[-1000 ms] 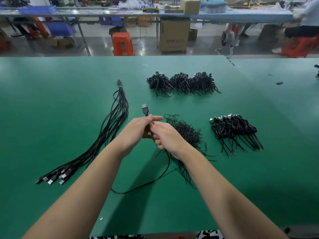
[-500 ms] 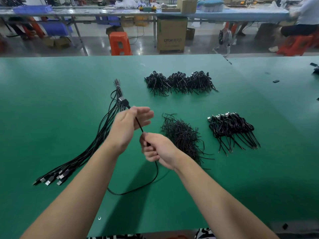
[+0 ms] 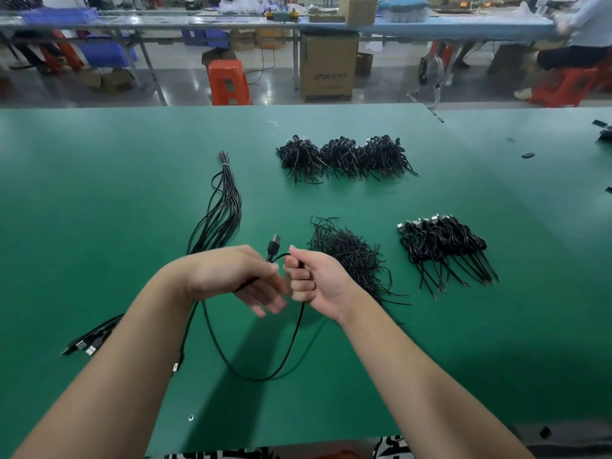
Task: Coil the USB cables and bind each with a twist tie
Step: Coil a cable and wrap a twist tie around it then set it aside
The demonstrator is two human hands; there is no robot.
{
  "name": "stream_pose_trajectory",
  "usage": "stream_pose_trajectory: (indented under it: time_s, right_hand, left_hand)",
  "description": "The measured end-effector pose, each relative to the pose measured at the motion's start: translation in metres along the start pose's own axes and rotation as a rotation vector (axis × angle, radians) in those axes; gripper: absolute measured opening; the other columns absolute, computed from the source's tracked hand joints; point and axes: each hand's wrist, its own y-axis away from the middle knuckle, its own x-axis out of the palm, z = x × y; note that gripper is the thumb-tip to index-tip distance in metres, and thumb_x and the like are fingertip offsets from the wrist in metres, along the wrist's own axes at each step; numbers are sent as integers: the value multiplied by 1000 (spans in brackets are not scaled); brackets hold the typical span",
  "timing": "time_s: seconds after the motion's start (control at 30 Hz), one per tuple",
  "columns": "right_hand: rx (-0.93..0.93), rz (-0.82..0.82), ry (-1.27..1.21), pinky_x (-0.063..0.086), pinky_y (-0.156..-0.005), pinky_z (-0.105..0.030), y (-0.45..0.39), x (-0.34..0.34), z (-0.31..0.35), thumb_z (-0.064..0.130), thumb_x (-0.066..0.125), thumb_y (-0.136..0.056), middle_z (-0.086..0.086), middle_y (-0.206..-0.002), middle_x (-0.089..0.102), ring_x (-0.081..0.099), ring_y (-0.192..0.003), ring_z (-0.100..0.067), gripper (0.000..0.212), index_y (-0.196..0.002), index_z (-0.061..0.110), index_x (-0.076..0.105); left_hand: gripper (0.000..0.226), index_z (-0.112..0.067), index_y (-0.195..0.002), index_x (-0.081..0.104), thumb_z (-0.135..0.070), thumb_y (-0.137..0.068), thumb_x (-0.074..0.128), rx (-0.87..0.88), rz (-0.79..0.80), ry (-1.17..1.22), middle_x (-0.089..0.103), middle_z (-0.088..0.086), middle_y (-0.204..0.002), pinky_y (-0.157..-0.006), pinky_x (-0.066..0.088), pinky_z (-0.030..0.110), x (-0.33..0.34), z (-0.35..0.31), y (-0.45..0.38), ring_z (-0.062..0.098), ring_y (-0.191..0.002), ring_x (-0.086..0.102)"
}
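Both hands meet above the middle of the flat green counter (image 3: 99, 193). The left hand (image 3: 231, 276) pinches a thin black USB cable (image 3: 258, 377) just below its plug, which sticks up at 12 o'clock from the fingertips; its lower fingers lie loosely spread. The right hand (image 3: 314, 279), just beside it at 3 o'clock, has its grip curled tight round the same cable. From the hands the cable drops toward 6 o'clock and hangs in a long loop near the counter surface.

At 10 o'clock from the hands lies a long bundle of straight black cables (image 3: 222, 210), tied at its far end, plugs fanned out at 8 o'clock. A loose heap of black twist ties (image 3: 351, 253) sits just at 2 o'clock of the right hand. Further at 3 o'clock is a row of coiled, bound black cables (image 3: 443, 246). At 12 o'clock, well apart, are three dense black clumps of bundled cables (image 3: 344, 157).
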Motion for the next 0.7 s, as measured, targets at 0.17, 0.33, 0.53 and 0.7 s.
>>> stream_pose_trajectory:
  time_s: [0.17,0.33,0.53,0.7]
  right_hand:
    - [-63,3,157,12,-39,-21,3,2,2,29,36,-106,6,-57,22,15,-44,-8,38,-70,19,43]
    - [-56,61,41,15,-38,-18,3,7,-22,31,38,-106,6,-57,24,16,-44,-7,37,-72,19,43]
    - [-49,47,10,15,-40,-18,7,0,-29,31,39,-106,5,-60,23,15,-47,-8,38,-71,19,44]
    - [-31,69,-39,15,-39,-17,-2,15,-32,33,39,-106,7,-56,24,17,-43,-5,38,-70,20,43]
  left_hand:
    - [33,-1,-113,65,-22,-107,41,39,-451,-118,72,15,-111,-98,54,40,12,18,-26,25,-105,69]
    - [33,1,-125,55,-18,-109,33,366,-584,487,68,21,-118,-94,56,34,15,25,-39,26,-109,69]
    - [37,0,-128,54,-21,-109,31,432,-548,502,71,17,-117,-98,54,39,10,36,-40,29,-114,66]
    - [42,5,-114,55,-24,-110,25,563,-581,903,73,18,-99,-86,59,36,27,10,-47,34,-106,69]
